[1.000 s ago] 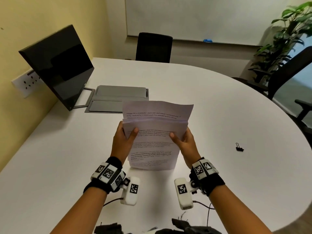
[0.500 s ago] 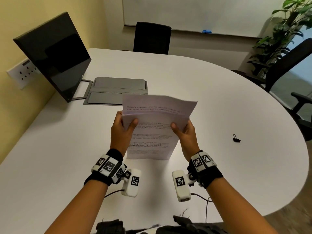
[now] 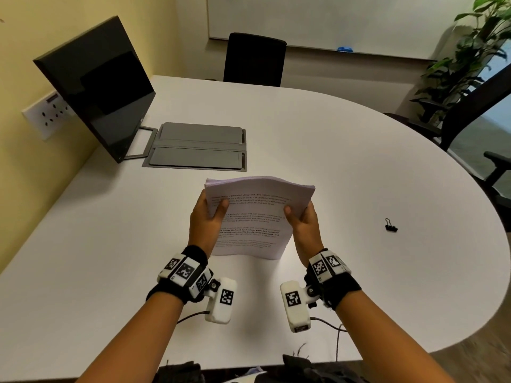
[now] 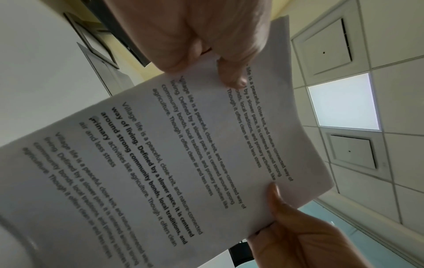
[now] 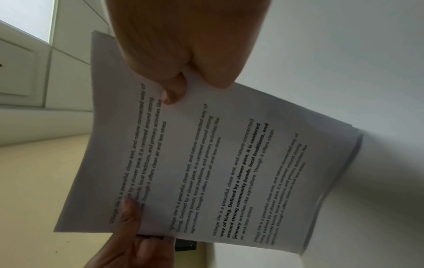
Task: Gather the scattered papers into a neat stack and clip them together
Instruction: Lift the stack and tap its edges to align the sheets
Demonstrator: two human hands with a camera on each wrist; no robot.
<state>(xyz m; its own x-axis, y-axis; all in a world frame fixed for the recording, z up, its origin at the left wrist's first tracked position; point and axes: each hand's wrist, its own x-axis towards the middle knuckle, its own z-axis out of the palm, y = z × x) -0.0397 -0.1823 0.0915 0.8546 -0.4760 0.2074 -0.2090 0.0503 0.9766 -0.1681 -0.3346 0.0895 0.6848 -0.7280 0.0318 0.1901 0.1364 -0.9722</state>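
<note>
A stack of printed papers stands upright with its lower edge on the white table, the top curling away from me. My left hand grips its left edge with the thumb on the printed face. My right hand grips the right edge the same way. The left wrist view shows the papers pinched by my left hand, and the right wrist view shows the papers under my right hand. A small black binder clip lies on the table to the right, apart from both hands.
A dark monitor stands at the left with a grey folded cover beside it. A black chair is at the far side, another chair and a plant at the right.
The sheet that stuck up above the others has dropped level, so the top edges now line up. Both hands keep their hold on the sides.
</note>
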